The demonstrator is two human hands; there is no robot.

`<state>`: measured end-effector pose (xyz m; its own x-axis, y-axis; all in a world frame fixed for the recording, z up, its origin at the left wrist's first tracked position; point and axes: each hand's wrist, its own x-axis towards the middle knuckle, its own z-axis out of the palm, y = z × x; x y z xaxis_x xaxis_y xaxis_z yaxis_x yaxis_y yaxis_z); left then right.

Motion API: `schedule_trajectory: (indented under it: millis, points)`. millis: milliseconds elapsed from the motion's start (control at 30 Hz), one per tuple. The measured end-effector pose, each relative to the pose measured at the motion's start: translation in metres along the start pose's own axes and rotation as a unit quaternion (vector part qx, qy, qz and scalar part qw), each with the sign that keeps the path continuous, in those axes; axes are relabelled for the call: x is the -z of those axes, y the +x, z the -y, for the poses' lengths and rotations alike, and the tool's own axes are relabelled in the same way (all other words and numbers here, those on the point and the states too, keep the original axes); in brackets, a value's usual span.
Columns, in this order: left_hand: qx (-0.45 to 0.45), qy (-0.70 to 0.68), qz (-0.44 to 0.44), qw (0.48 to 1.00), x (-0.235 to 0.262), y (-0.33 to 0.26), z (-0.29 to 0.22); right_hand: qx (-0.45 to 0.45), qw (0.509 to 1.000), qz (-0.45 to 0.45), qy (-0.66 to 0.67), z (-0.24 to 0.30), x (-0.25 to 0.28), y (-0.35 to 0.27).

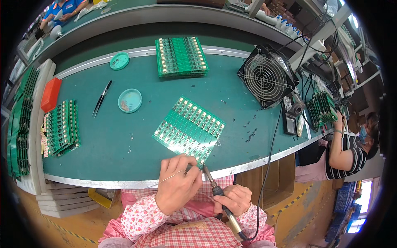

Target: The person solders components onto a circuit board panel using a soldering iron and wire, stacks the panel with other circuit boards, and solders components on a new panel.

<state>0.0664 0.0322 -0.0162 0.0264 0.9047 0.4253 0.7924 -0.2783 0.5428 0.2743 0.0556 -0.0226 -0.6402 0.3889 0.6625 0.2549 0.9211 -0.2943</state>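
Fingers of our right hand (234, 199) clamp a soldering iron (218, 191), its tip at the near corner of a green circuit board (188, 129) on the green surface (103, 153) before us. Our left hand (178, 182) bunches its fingers beside that corner, a thin wire (170, 176) crossing them; we cannot tell whether they grip it. Farther out sit a round dish (140, 100), tweezers (102, 98), stacked boards (182, 58) and a black fan (266, 78).

Left hand (178, 184): curls at the near corner of the circuit board (187, 129), with a thin wire (170, 177) across it; fingertips partly hidden.
Right hand (234, 199): grips the soldering iron (217, 191), tip at the same corner.
Tweezers (102, 99): lie between red box (51, 95) and nearer dish (130, 100).
Board stack (182, 56): sits beyond the circuit board.
Fan (264, 77): stands to the right.
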Motion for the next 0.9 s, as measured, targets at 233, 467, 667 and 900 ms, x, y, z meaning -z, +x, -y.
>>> schedule_trajectory:
  millis: [233,467,667,900]
  points:
    - [-0.007,-0.002,-0.001,1.0,0.001,-0.002,-0.001,-0.108,0.989,-0.092,0.039,0.003,0.004,0.002]
    - [0.002,0.006,0.01,1.0,0.003,0.003,-0.003,-0.187,0.957,-0.196,0.106,0.003,-0.01,-0.004]
    - [0.009,-0.001,0.01,1.0,0.003,0.001,-0.004,-0.256,0.935,-0.205,0.132,0.004,-0.007,0.002]
    - [0.002,-0.001,0.019,1.0,0.004,-0.004,-0.003,-0.246,0.961,-0.082,-0.095,-0.045,-0.011,0.054]
